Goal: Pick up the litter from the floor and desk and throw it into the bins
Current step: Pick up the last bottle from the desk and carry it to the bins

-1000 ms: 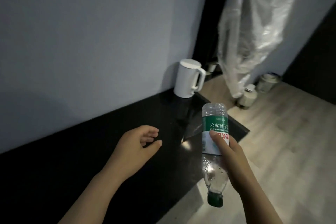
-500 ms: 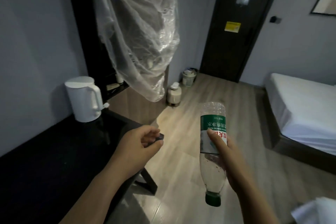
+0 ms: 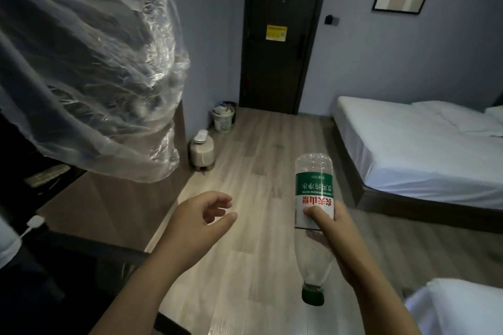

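Head view: right hand (image 3: 343, 239) round upended bottle (image 3: 314, 185), left hand (image 3: 196, 223) slack, empty, open floor (image 3: 258, 166) between desk edge (image 3: 89, 245) and bed (image 3: 408, 149).

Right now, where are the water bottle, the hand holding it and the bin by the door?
water bottle (image 3: 314, 187): head view, on its green label band.
right hand (image 3: 341, 238): head view, on the back of the hand.
bin (image 3: 223, 124): head view, on its pale outer wall.
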